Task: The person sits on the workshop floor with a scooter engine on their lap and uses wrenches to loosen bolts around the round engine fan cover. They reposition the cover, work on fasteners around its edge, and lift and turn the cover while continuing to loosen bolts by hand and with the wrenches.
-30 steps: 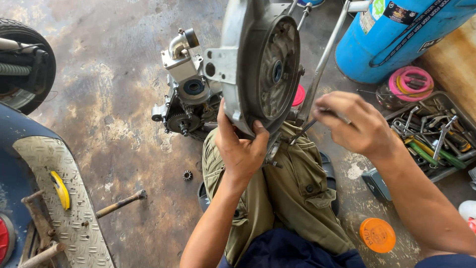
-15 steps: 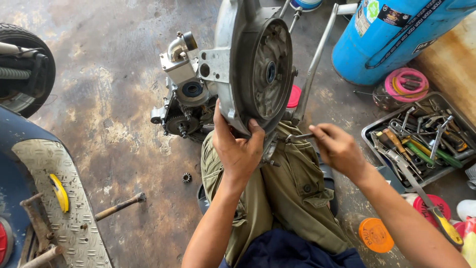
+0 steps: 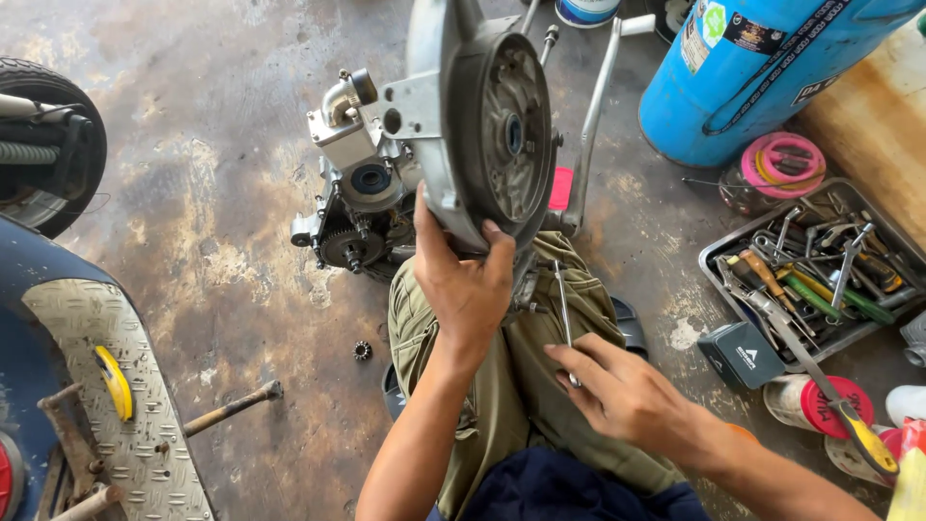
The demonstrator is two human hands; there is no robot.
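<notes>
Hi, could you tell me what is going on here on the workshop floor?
A person sits on the stained concrete floor with a grey engine casing stood on edge against their knee. The left hand grips its lower rim, steadying it. The right hand rests on the thigh, fingers on a slim metal wrench lying along the trouser leg. A tray of hand tools sits to the right, beside a blue cylinder.

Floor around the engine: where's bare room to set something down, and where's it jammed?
Bare concrete lies left of the engine, bounded by the tyre, the scooter footboard and a small gear. A narrower strip runs between the kick lever and the tool tray. Crowded: right side, with the blue cylinder, tray and small box.
</notes>
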